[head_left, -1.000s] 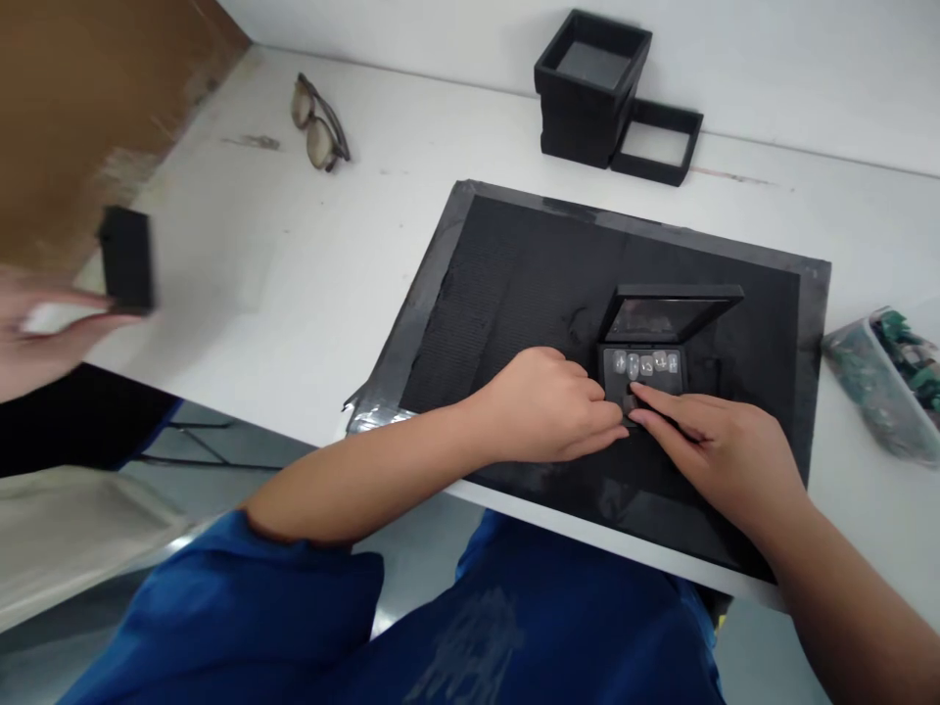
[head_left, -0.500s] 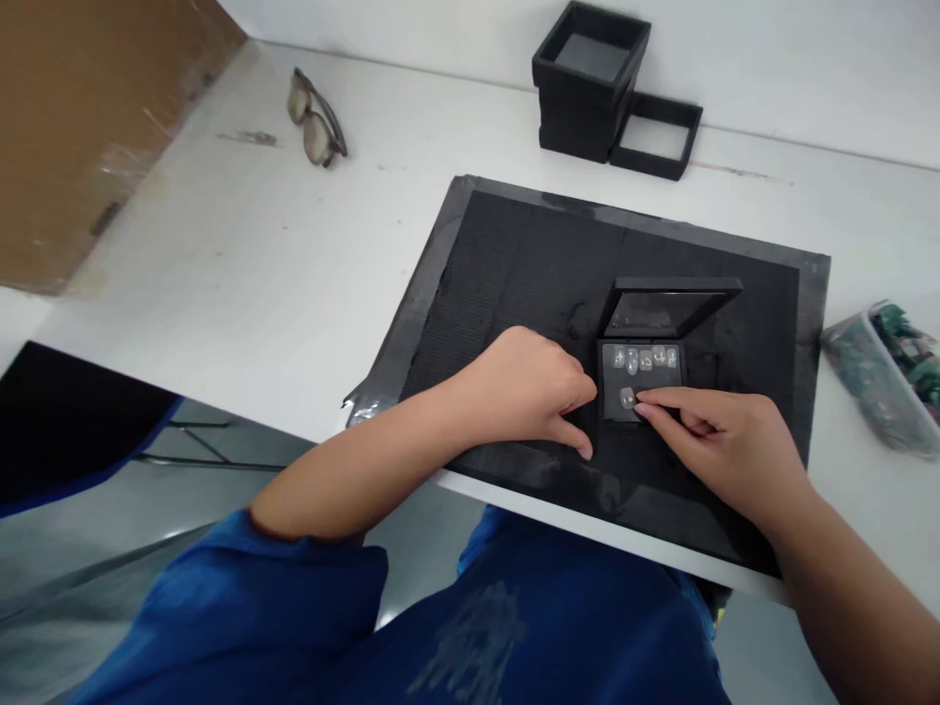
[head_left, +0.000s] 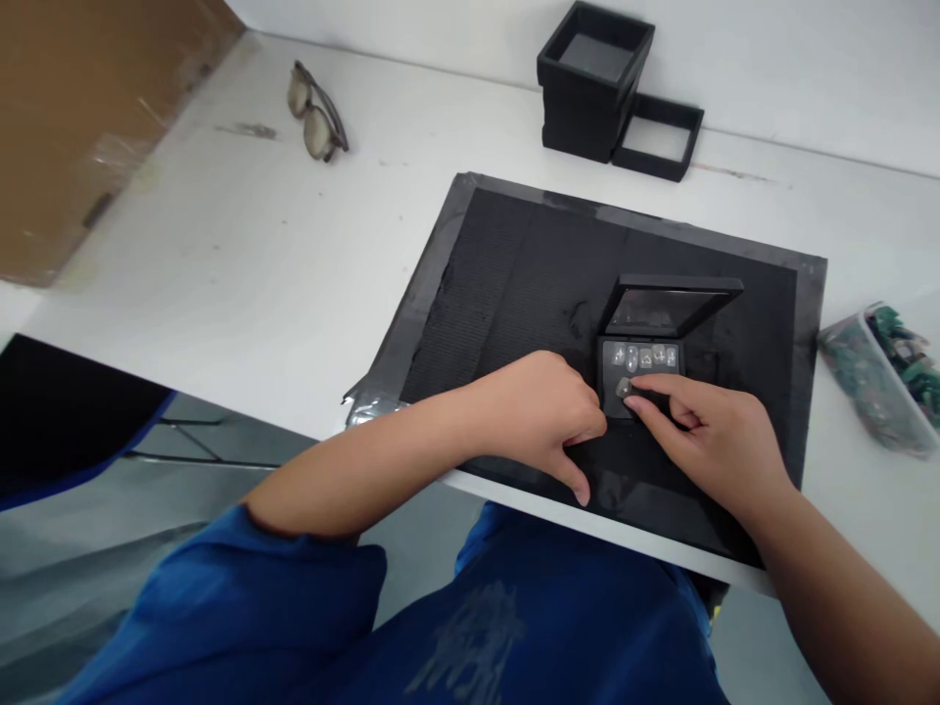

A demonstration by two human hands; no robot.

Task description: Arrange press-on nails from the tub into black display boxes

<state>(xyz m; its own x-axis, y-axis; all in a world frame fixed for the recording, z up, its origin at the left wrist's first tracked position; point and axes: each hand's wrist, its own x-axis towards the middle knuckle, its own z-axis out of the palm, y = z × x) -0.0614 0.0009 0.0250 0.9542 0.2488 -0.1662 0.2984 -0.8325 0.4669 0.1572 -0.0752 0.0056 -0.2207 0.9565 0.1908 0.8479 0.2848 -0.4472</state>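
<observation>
A small black display box [head_left: 615, 405] lies on the black mat, its framed lid [head_left: 671, 284] with a clear pane tilted up at the back. Along the inside of the box sits a row of several small clear rounded pieces [head_left: 645, 357] with pale marks. Over the front part of the box, my right hand [head_left: 724, 441] pinches another small clear piece [head_left: 624, 388] between thumb and forefinger. My left hand [head_left: 543, 411] is just left of the box, fingers curled, thumb held apart, nothing visible in it.
The black mat [head_left: 506, 264], edged with grey tape, covers part of the white table [head_left: 220, 245]. Stacked black frames [head_left: 580, 122] and a single frame [head_left: 690, 147] stand at the back. Glasses [head_left: 318, 122] lie left; a plastic tub [head_left: 881, 392] of green pieces stands right; a cardboard box [head_left: 88, 117] is far left.
The pinched clear piece has moved slightly up and left and turned, with my right hand. My left hand has shifted slightly down and right, its thumb lower.
</observation>
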